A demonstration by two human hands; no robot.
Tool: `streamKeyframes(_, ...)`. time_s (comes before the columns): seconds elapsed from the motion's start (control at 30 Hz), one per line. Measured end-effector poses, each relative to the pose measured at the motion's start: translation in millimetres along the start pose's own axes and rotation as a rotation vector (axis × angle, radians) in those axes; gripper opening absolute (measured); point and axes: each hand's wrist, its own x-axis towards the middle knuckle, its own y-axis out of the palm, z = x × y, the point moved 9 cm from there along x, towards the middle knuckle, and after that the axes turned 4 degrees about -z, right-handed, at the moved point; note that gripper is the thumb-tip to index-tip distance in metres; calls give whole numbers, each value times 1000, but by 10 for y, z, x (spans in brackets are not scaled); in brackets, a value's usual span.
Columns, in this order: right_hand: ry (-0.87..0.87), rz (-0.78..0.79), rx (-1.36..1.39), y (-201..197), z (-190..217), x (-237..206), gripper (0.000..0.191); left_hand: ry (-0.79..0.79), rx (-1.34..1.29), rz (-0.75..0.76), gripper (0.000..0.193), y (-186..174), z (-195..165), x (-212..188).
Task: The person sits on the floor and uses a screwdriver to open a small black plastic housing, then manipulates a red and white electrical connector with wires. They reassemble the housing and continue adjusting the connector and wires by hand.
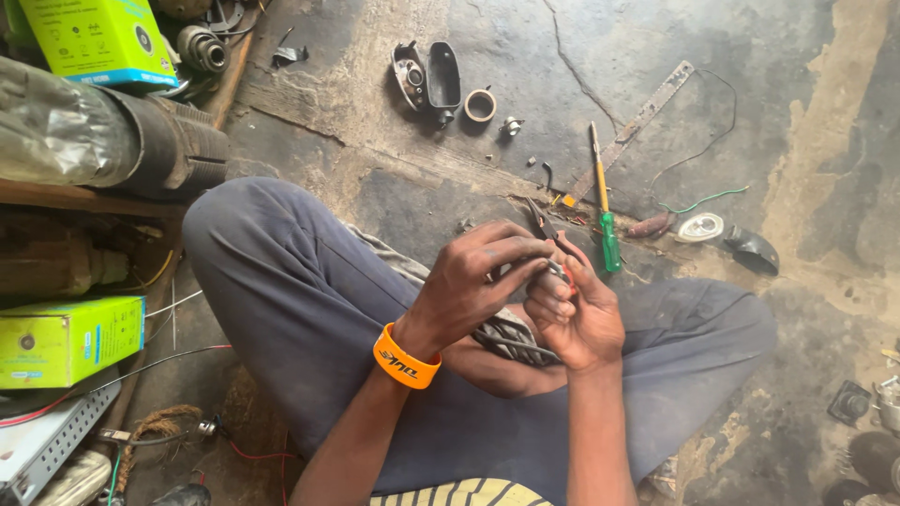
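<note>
Red-handled metal pliers (pixel 548 234) sit clasped in the right hand (pixel 574 314), whose fingers curl tight round the handles, the dark jaws poking up just above the knuckles. Beside that grip, touching it from the left, the left hand (pixel 473 281) pinches a small silvery part (pixel 555 270) between its fingertips; what the part is cannot be told. An orange wristband (pixel 405 357) rings the left wrist. Beyond the grip on the stained concrete floor (pixel 797 141) lie a green-handled screwdriver with yellow shaft (pixel 605 206), a flat metal ruler (pixel 637 126) and a thin green wire (pixel 703 200). Well apart, farther off, rest a black oval housing (pixel 442 80) and a small tan ring (pixel 480 104).
</note>
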Motion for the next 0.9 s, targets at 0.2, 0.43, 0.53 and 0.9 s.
streamKeyframes(0.2,50,-8,-116,120,-67,-35,49,-67,-71,-42,20,-14,-17,-10)
streamKeyframes(0.43,-565,-111,-974,642,202,-240,60,-172,-16,-108,16,-100,-19,-36)
streamKeyframes(0.53,-735,-170,-1191,731,180,-334,50,-132,24,-112,10,-112,-53,-41)
streamKeyframes(0.9,-647,-167,-997,407,291,-367,45,-217,-89,23,26,-31,-47,-30)
